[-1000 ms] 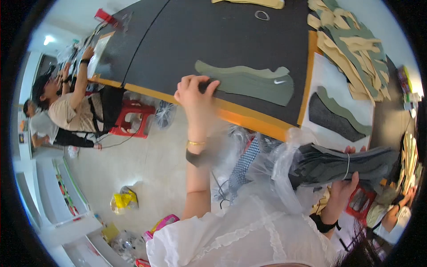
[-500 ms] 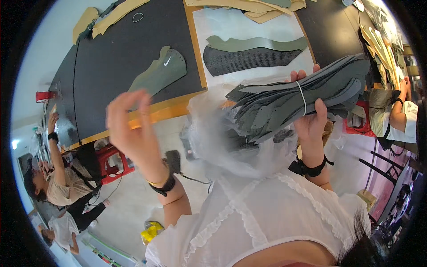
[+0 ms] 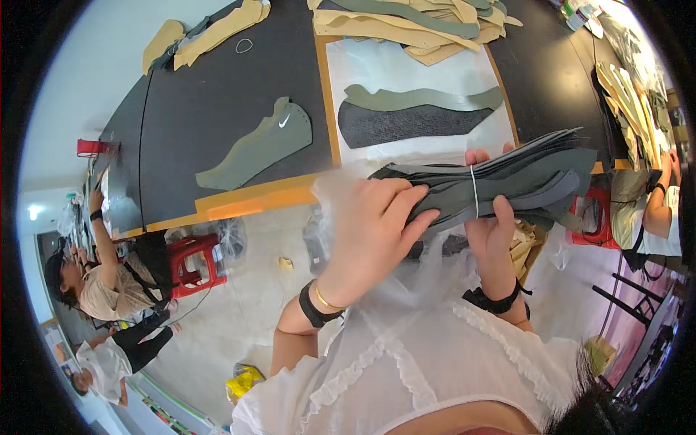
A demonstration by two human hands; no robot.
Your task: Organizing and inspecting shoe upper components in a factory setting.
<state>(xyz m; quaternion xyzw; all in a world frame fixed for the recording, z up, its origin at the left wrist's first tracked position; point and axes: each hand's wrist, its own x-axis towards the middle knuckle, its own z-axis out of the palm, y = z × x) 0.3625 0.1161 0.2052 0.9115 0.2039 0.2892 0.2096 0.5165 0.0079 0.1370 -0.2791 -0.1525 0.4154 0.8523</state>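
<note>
My right hand [image 3: 493, 225] grips a thick bundle of dark grey cut shoe pieces [image 3: 540, 181], bound with a white rubber band. My left hand [image 3: 373, 221] grasps the bundle's left end, together with a clear plastic bag [image 3: 337, 188] that hangs around and under it. The bundle is held in the air in front of the table's orange edge [image 3: 246, 203]. On the table beyond lie a green shoe piece [image 3: 257, 145], and a green strip [image 3: 424, 98] above a black textured piece [image 3: 413, 123] on a white sheet [image 3: 406, 65].
Piles of tan and green cut pieces [image 3: 406, 22] lie at the table's far side and along its right [image 3: 627, 87]. A person [image 3: 109, 279] works at the table's left end near a red stool [image 3: 196, 261]; another person's arm [image 3: 656, 206] is at right.
My left hand, raised and empty half a second ago, has come onto the bundle's left end and the plastic bag. The bundle sits lower and more level in my right hand.
</note>
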